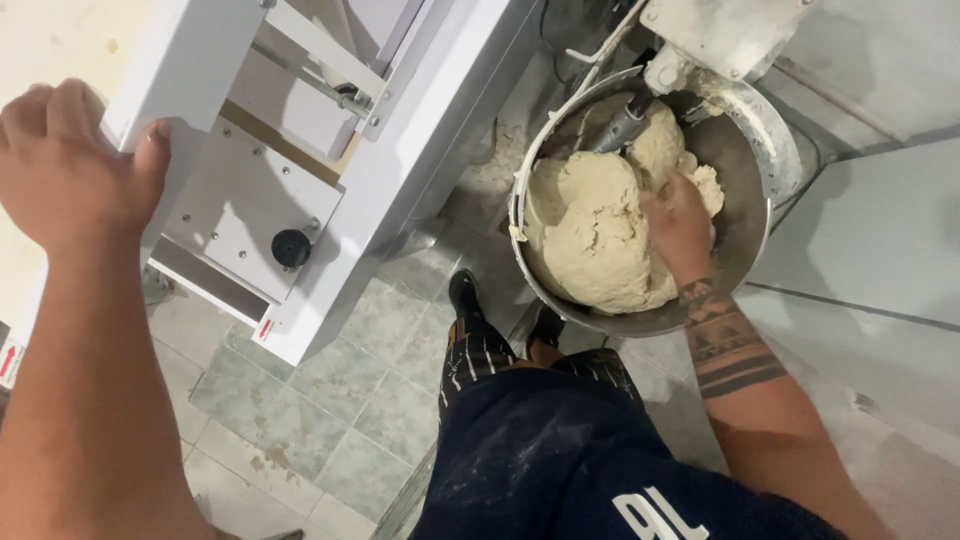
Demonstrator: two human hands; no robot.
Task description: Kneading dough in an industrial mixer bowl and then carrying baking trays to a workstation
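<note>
Head view, right hand (678, 225) in dough (598, 235)

My right hand (678, 222) is down in the metal mixer bowl (748, 210), fingers (655, 205) pressed into the big pale dough mass (595, 235). Just beyond my fingers the mixer hook (622, 122) sinks into the dough. My left hand (70, 160) grips the corner of a white machine (330, 150), thumb hooked over its edge.
</note>
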